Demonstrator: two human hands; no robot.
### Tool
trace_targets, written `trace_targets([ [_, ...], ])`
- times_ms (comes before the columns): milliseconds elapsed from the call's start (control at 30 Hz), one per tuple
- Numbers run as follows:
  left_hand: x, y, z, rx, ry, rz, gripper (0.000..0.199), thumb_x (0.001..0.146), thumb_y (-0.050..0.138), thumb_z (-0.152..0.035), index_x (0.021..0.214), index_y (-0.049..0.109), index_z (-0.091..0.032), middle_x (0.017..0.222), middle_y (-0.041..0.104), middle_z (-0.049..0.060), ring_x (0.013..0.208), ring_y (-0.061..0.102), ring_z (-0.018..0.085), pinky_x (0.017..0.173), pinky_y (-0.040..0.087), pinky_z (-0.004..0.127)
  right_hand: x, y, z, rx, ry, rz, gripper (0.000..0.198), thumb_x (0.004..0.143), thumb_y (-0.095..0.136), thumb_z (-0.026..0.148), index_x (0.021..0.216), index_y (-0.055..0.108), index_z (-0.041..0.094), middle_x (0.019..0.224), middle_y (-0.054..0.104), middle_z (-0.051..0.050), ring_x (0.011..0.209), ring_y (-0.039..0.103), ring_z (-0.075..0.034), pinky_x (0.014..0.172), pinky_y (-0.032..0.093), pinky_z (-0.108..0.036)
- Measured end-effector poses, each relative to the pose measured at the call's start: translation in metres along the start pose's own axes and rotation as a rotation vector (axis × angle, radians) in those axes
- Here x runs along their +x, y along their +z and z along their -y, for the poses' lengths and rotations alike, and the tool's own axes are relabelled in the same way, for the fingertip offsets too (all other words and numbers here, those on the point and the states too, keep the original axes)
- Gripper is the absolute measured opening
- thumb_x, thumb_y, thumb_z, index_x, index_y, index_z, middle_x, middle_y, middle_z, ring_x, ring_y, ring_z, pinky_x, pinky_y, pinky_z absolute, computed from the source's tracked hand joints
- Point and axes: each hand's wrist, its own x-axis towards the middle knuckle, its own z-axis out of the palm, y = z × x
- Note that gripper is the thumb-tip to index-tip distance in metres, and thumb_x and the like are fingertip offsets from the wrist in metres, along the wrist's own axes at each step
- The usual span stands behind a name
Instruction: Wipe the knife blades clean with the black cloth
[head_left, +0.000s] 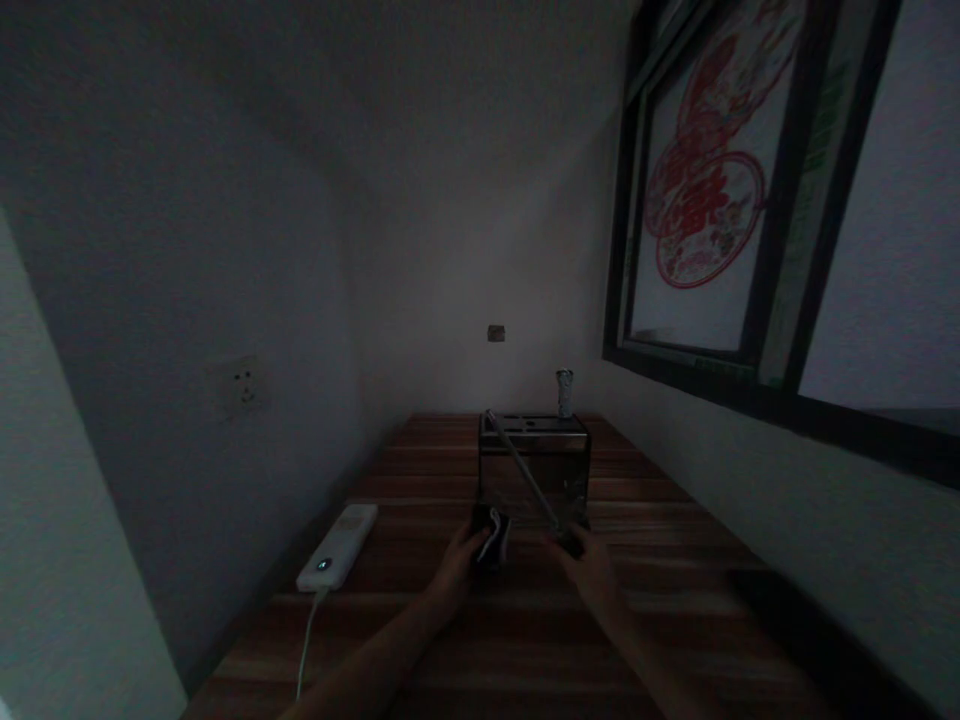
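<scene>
My left hand (pixel 453 566) is closed on a dark, soft-looking folded cloth (pixel 489 540) with a whitish edge, held low over the table. My right hand (pixel 589 562) grips the dark handle of a long, thin metal tool (pixel 525 470); in this dim light its exact kind is unclear. The shaft slants up and to the left, its tip overlapping the top left corner of a dark, shiny box (pixel 555 470). This box stands upright just beyond both hands. A small patterned silvery cylinder (pixel 565 392) appears at the box's top right; whether it rests on the box or behind is unclear.
A white power bank (pixel 339 548) with a lit display lies at the left on the wood-grain table (pixel 420 640), a white cable (pixel 305 650) running from it. Walls close in on the left and back. A dark-framed window (pixel 694 200) is on the right, above a blurred dark strip (pixel 817 630).
</scene>
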Motion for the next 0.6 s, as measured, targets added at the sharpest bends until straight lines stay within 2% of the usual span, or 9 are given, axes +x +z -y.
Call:
trace_targets([
  [133,-0.001,-0.002,0.002,0.006,-0.066,0.023,0.046,0.062,0.072,-0.03,0.104,0.058,-0.02,0.105,0.065,0.006,0.095,0.061,0.022,0.08,0.048,0.031,0.024,-0.037,0.035,-0.035,-0.117,0.044,0.031,0.069,0.06,0.046,0.081,0.061,0.017,0.076,0.066,-0.005,0.071,0.06,-0.021,0.064,0.046,-0.03],
  [200,-0.001,-0.001,-0.001,-0.013,-0.075,0.031,0.048,0.064,0.071,-0.034,0.108,0.056,-0.022,0.108,0.063,0.006,0.098,0.06,0.022,0.082,0.048,0.033,0.041,-0.059,0.054,-0.062,-0.199,0.022,0.031,0.069,0.061,0.045,0.082,0.06,0.017,0.077,0.065,-0.005,0.072,0.06,-0.02,0.064,0.046,-0.029],
  [300,-0.002,0.001,-0.003,-0.026,-0.033,0.112,0.05,0.066,0.068,-0.041,0.11,0.056,-0.021,0.113,0.061,0.007,0.102,0.058,0.023,0.086,0.046,0.033,0.071,-0.092,0.082,-0.193,-0.33,-0.041,0.033,0.068,0.062,0.046,0.084,0.061,0.017,0.075,0.065,-0.003,0.07,0.059,-0.019,0.064,0.045,-0.028],
  [400,-0.004,0.002,-0.003,-0.043,-0.05,0.162,0.056,0.068,0.064,-0.048,0.115,0.053,-0.02,0.112,0.061,0.009,0.101,0.058,0.023,0.086,0.045,0.034,0.108,-0.123,0.108,-0.4,-0.47,-0.14,0.034,0.07,0.061,0.047,0.085,0.064,0.016,0.08,0.067,-0.005,0.072,0.06,-0.019,0.064,0.043,-0.029],
  [500,-0.005,0.002,-0.002,-0.09,-0.135,0.197,0.063,0.07,0.06,-0.053,0.123,0.046,-0.022,0.112,0.06,0.01,0.098,0.06,0.024,0.082,0.046,0.036,0.146,-0.147,0.137,-0.689,-0.671,-0.217,0.034,0.073,0.058,0.047,0.086,0.067,0.017,0.081,0.067,-0.006,0.073,0.058,-0.019,0.063,0.04,-0.029],
  [600,-0.006,0.001,-0.002,-0.14,-0.174,0.26,0.066,0.071,0.063,-0.044,0.129,0.036,-0.026,0.116,0.058,0.01,0.098,0.059,0.024,0.083,0.046,0.039,0.18,-0.161,0.17,-0.994,-0.867,-0.168,0.032,0.076,0.057,0.044,0.084,0.068,0.015,0.077,0.066,-0.008,0.074,0.055,-0.016,0.063,0.033,-0.027],
])
